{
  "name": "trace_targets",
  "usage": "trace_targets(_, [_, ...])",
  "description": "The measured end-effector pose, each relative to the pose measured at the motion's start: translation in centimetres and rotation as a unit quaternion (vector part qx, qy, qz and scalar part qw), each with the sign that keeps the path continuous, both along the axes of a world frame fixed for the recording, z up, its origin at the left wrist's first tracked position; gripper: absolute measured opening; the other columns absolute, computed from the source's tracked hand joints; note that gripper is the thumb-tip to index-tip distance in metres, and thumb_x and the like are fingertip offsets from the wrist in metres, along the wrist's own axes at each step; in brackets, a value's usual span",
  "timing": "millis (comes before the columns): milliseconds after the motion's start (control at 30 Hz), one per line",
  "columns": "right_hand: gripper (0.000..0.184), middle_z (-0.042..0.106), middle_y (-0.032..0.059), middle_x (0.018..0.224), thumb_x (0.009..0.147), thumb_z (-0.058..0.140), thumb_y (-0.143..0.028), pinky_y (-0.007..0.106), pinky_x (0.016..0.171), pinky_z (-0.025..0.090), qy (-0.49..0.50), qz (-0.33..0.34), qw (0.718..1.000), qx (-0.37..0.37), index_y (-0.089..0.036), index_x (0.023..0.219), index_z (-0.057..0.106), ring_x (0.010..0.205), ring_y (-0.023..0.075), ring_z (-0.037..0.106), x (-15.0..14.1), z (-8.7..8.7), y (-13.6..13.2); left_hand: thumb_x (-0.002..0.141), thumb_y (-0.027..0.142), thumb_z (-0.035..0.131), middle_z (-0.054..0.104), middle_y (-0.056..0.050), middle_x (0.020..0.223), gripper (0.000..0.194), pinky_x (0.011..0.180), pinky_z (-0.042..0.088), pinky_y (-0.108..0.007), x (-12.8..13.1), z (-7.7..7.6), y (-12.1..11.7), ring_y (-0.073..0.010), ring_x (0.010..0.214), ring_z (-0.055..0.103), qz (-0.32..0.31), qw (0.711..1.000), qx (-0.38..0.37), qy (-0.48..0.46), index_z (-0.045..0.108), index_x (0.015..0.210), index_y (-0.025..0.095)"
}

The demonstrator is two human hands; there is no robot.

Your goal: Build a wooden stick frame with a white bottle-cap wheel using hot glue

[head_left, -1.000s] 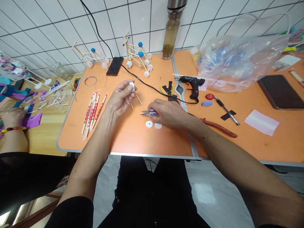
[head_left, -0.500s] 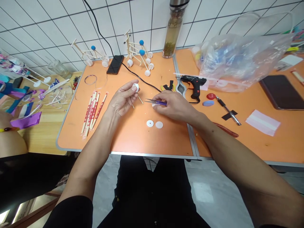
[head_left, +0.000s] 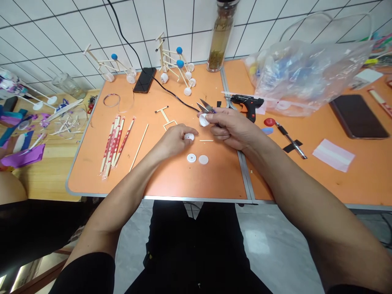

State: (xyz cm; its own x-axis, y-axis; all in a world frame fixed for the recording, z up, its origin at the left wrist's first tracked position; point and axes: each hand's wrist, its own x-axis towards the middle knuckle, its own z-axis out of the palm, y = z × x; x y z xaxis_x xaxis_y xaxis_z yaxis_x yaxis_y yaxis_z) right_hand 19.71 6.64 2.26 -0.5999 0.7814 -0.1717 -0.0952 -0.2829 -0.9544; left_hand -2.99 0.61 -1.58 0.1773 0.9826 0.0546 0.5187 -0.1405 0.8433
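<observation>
The right hand [head_left: 233,128] is curled narrowly around a white cap [head_left: 203,120], pinching it by the rim, with small snips [head_left: 206,106] tucked into the same grip and their open blades pointing past the cap. The left hand [head_left: 174,141] rests low on the table [head_left: 220,179], its fingers cupped over a second cap [head_left: 189,137], which shows just past the fingertips.

Both caps look light, thin-walled and smooth. They should be fairly stiff, but could skid if pressed off-centre, so the rim is the surest place to hold them (and the blades sit close to the fingers there). A stick frame [head_left: 165,116] lies just beyond the left hand. It looks light and slender, with joints that may be its weakest points, so it is best lifted by its long middle stick.

A short stick [head_left: 206,140] lies just below the right hand, and a long stick [head_left: 139,142] lies off to the left. Two flat discs [head_left: 191,158] [head_left: 203,159] sit on the table in front of the hands. Farther off are wrapped sticks [head_left: 114,143] and a glue gun [head_left: 247,102].
</observation>
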Motion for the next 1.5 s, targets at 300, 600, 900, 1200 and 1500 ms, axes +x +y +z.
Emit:
trace_targets(300, [0.033,0.042,-0.0098,0.071,0.085,0.096,-0.035,0.028,0.05,0.006,0.015,-0.019,1.0,-0.005,-0.021,0.094,0.068,0.054,0.005,0.017,-0.7,-0.3,-0.8,0.093,0.028,0.094,0.076,-0.007,0.124,0.049,0.081,0.057,-0.033,0.8,-0.1,-0.5,-0.0135,0.076,0.062,0.099,0.982,0.162,0.004,0.083,0.14,0.026])
trace_targets(600, [0.033,0.039,-0.0112,0.067,0.087,0.096,-0.038,0.029,0.049,0.009,0.03,-0.019,0.999,0.004,-0.022,0.101,0.07,0.053,0.0065,0.019,-1.9,-0.9,-2.0,0.1,0.047,0.091,0.079,-0.003,0.115,0.033,0.075,0.058,-0.028,2.3,-0.2,-0.9,-0.0102,0.073,0.066,0.087,0.97,0.218,-0.062,0.084,0.125,0.026])
trace_targets(900, [0.069,0.065,-0.0018,0.088,0.093,0.08,-0.09,0.032,0.049,0.014,0.004,-0.078,0.99,0.115,-0.023,0.106,0.074,0.054,0.008,0.026,-1.5,-1.3,-1.6,0.092,0.058,0.097,0.089,-0.007,0.119,0.054,0.085,0.067,-0.027,0.7,0.0,0.3,-0.0174,0.095,0.085,0.08,0.931,0.044,-0.353,0.085,0.134,0.026])
trace_targets(1200, [0.058,0.072,0.0021,0.088,0.111,0.064,-0.077,0.033,0.071,0.043,-0.141,-0.118,0.903,0.389,-0.022,0.112,0.082,0.078,0.0188,0.06,-0.9,-1.8,-1.5,0.09,0.03,0.101,0.091,-0.005,0.114,0.037,0.087,0.071,-0.02,-0.1,1.8,0.5,-0.0148,0.092,0.089,0.049,0.866,-0.071,-0.493,0.088,0.123,0.02])
trace_targets(1500, [0.045,0.086,0.0127,0.117,0.123,0.052,-0.05,0.036,0.079,0.048,-0.299,-0.154,0.731,0.593,-0.019,0.134,0.082,0.106,0.0278,0.078,-0.6,-2.9,-2.0,0.105,0.014,0.083,0.092,-0.005,0.107,0.005,0.098,0.071,-0.02,0.2,1.7,0.7,-0.0143,0.097,0.09,0.114,0.847,-0.079,-0.513,0.086,0.108,0.017])
